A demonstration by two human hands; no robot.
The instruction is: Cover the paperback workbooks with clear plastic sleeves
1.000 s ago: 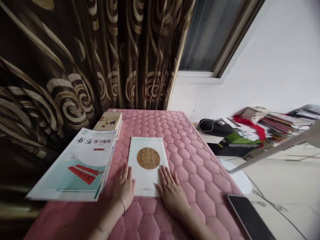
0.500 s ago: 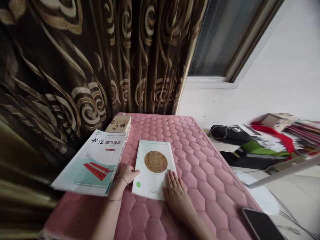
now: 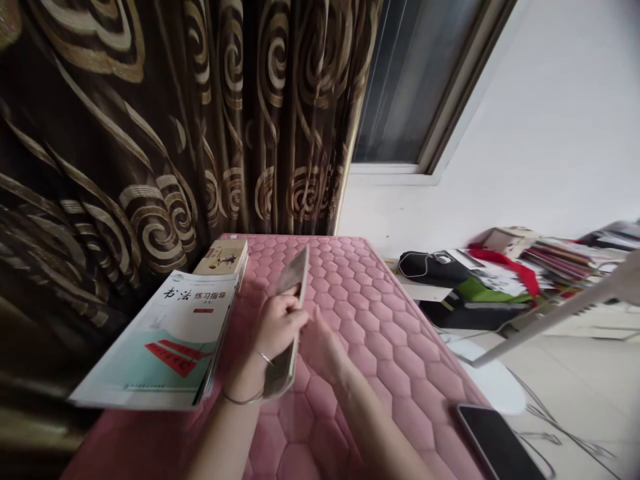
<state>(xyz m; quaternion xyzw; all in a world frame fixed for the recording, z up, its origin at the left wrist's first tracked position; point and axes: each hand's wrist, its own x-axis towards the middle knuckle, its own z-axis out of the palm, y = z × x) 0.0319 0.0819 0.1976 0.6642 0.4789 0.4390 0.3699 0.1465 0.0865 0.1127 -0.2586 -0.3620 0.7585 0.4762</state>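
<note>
A thin booklet (image 3: 296, 270) stands tilted up on its edge above the pink quilted surface, its narrow side toward me. My left hand (image 3: 281, 323) is closed around it, thumb on the near edge and fingers on its left face. Just right of the booklet, my right hand (image 3: 323, 343) is blurred, its fingers stretched out near or against the right face; contact is hard to make out. To the left lies a stack of books topped by a white and teal calligraphy workbook (image 3: 165, 340). Behind that is a smaller beige book (image 3: 221, 258).
The pink quilted pad (image 3: 395, 360) covers the table. A dark phone (image 3: 500, 443) lies at its right front edge. Patterned curtains (image 3: 225, 120) hang behind. A lamp arm (image 3: 545, 317), a black pouch (image 3: 425, 268) and piled papers (image 3: 570, 257) are on the right.
The booklet lay flat under both hands; now it is lifted and turned on edge in my left hand. My right hand has come off its cover to the side. The view has shifted right.
</note>
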